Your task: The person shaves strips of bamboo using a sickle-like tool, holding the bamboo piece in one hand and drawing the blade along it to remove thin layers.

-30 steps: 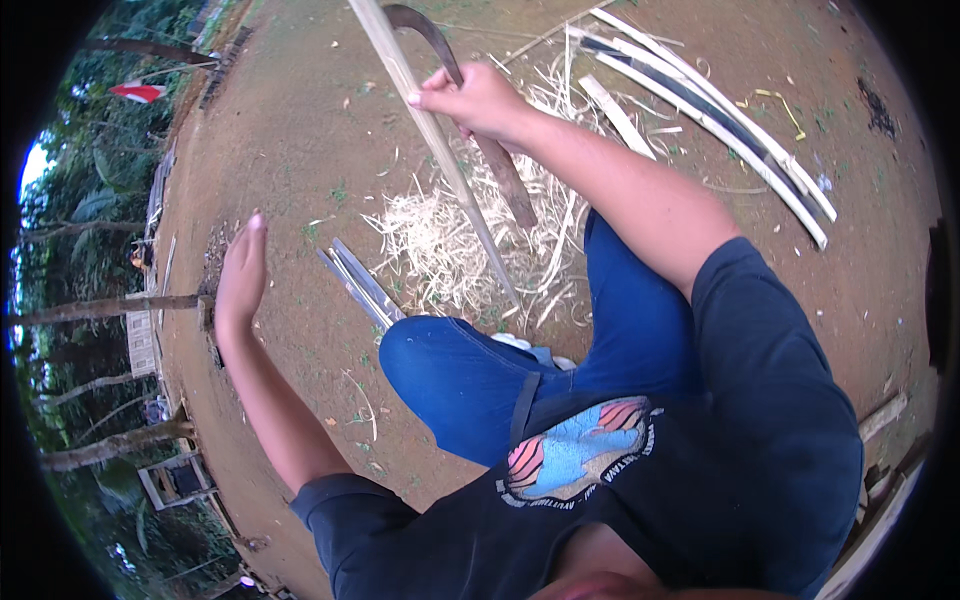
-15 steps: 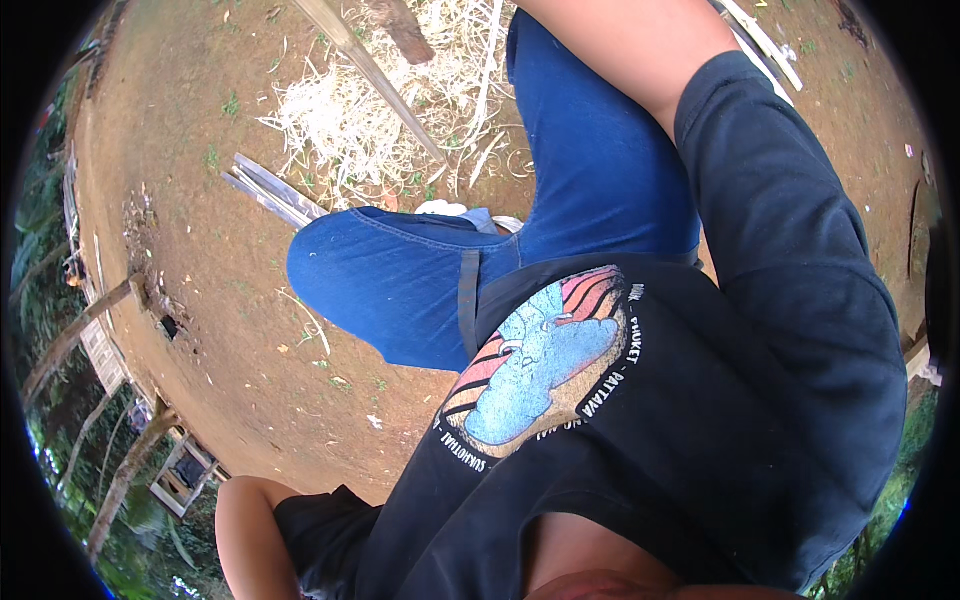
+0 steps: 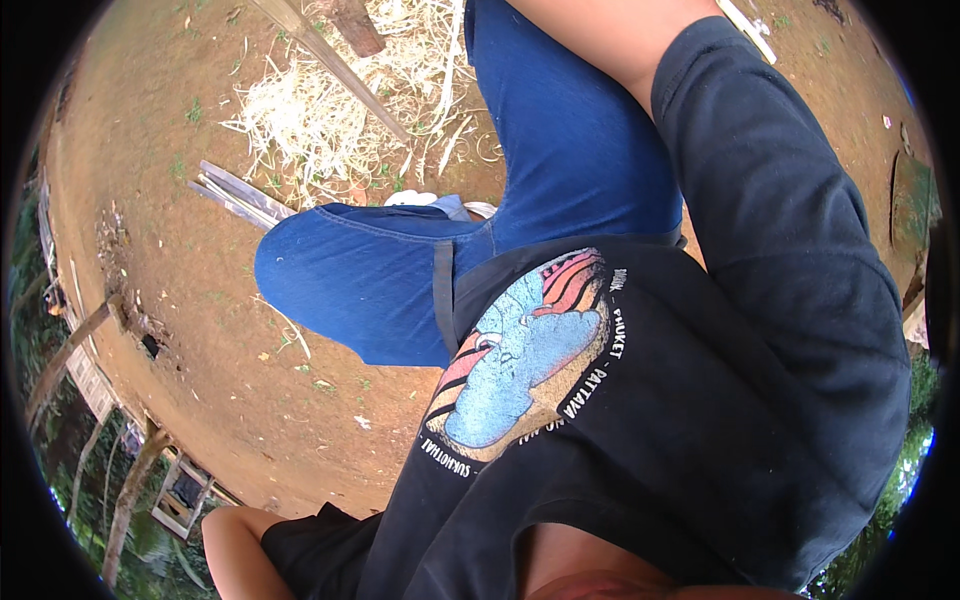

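Neither of my hands shows. My right arm [image 3: 625, 40] comes out of a black sleeve and runs past the upper edge over my thigh, its hand beyond the picture. At the lower left only my bent left arm [image 3: 238, 550] is seen, with that hand hidden too. Between my legs in blue jeans [image 3: 590, 140], a long pale wooden strip [image 3: 335, 65] slants down from the top edge. Beside it is the end of a thick brown piece of wood [image 3: 352, 25]. Under both lies a heap of pale, curly shavings [image 3: 310, 125].
Several split wooden slats [image 3: 240, 195] lie on the brown dirt ground [image 3: 200, 350] left of my knee. Another pale strip [image 3: 748, 30] is at the upper right. Wooden posts [image 3: 130, 495], a small wooden frame [image 3: 183, 495] and greenery stand along the left.
The view has shifted, so the ground, shavings and my legs sit further left and slightly higher. The wooden strip keeps about the same place over the shavings. Both hands stay outside the picture.
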`<state>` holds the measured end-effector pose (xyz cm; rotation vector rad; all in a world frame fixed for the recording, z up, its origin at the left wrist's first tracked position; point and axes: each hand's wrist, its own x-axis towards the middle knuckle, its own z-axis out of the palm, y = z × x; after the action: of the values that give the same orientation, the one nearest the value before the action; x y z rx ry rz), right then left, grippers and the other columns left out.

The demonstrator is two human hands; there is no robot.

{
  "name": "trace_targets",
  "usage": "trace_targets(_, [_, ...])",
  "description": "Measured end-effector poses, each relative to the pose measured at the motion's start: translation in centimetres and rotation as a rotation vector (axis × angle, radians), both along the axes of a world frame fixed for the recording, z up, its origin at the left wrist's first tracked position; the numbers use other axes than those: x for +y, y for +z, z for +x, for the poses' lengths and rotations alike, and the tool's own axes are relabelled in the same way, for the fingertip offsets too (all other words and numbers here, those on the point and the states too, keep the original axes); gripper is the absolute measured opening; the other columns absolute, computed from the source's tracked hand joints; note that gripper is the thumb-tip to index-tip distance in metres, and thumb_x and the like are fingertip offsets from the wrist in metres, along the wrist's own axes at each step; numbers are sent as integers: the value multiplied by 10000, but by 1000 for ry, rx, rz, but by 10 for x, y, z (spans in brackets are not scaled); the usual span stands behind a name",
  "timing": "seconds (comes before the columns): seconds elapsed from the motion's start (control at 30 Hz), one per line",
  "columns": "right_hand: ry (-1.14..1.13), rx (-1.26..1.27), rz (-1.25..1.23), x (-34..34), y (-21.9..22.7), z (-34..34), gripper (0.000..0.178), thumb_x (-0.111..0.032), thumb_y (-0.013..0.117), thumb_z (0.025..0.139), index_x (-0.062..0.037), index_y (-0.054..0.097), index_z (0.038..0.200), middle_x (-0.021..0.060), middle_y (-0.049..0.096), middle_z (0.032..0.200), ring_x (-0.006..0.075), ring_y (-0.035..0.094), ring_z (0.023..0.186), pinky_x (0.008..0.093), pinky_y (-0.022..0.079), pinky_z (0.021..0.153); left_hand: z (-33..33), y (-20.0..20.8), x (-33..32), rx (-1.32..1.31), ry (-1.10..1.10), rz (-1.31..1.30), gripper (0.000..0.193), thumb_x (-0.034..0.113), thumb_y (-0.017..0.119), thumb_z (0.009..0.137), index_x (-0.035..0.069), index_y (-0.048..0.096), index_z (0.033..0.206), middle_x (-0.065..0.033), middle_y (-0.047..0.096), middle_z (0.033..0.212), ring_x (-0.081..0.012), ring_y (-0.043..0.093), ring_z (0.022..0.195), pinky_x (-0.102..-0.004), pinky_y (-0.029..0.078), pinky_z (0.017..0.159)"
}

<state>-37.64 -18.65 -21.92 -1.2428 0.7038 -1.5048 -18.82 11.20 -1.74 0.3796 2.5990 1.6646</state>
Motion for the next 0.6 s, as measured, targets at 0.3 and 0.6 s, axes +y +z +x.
trace_targets(0.3, [24, -3, 21, 1, 1, -1, 229, -222, 641, 890, -58, 637, 730, 26, 567, 576, 104, 485, 407, 268, 394, 397, 0, -4, -7, 3, 0, 8, 171, 244, 582, 831, 83, 641, 849, -6, 576, 672, -173, 550, 528, -283, 455, 479])
trace_targets(0.6, [41, 9, 39, 3, 3, -3, 231, -218, 628, 905, -64, 626, 734, 28, 571, 577, 109, 489, 413, 274, 393, 403, -1, -7, -14, -1, 7, 16, 140, 212, 559, 815, 95, 634, 798, 4, 567, 652, -159, 536, 491, -257, 444, 438])
